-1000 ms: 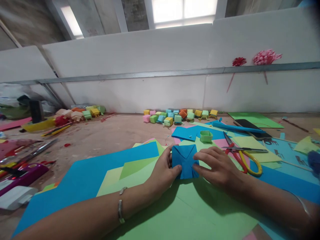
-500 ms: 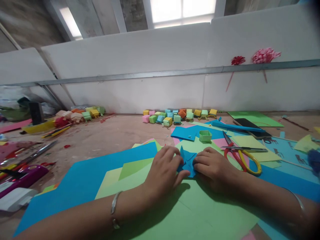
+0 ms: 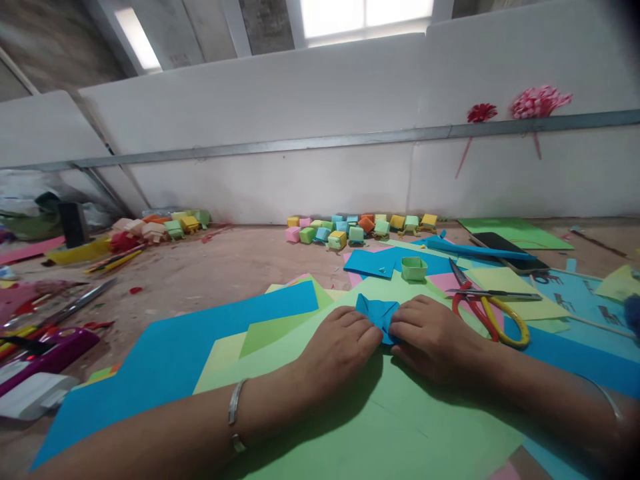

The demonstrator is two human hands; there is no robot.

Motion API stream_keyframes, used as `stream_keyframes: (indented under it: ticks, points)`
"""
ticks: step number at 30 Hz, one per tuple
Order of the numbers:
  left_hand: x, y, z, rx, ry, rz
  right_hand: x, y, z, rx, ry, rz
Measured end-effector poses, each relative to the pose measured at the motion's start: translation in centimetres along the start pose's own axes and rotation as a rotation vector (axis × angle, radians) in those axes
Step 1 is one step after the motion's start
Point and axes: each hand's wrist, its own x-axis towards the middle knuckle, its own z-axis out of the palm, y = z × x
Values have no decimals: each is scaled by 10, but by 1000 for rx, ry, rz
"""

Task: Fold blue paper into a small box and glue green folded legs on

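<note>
A small folded blue paper piece (image 3: pixel 378 313) lies on a large light green sheet (image 3: pixel 380 413) in front of me. My left hand (image 3: pixel 343 348) presses on its left side with fingers curled down. From the other side my right hand (image 3: pixel 434 337) presses on it, fingertips meeting the left hand's over the paper. Most of the blue piece is hidden under my fingers. A metal bangle sits on each wrist.
Red-and-yellow scissors (image 3: pixel 493 312) lie just right of my right hand. A small green paper box (image 3: pixel 414 268) stands behind on blue paper. A row of coloured paper cubes (image 3: pixel 357 230) lines the white wall. Big blue sheet (image 3: pixel 170 360) at left; tools and clutter (image 3: pixel 45 333) far left.
The blue paper was flat and wide between my hands a second ago; my hands have closed in over it and it now shows as a smaller folded shape.
</note>
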Motion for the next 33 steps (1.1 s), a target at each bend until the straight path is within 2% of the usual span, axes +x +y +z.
stream_keyframes:
  ticks: [2,4,9,11,15,18,24,33]
  points:
    - [0,-1,0,-11,-2,-4,1,-2,1,-18,-17,-11]
    - [1,-3,0,-37,13,-70,1,-2,2,7,-1,24]
    - [1,-4,0,-307,104,-365,1,1,4,244,-18,306]
    - [1,-2,-1,-375,69,-422,2,1,4,316,-33,380]
    - [2,1,-5,-313,-44,-522,6,0,6,361,-37,460]
    - [2,1,-7,-268,-78,-539,8,-1,9,303,-51,499]
    - [3,2,-6,-217,-69,-502,8,-1,13,230,-68,529]
    - [7,2,-10,-196,-208,-547,11,-2,13,131,-128,550]
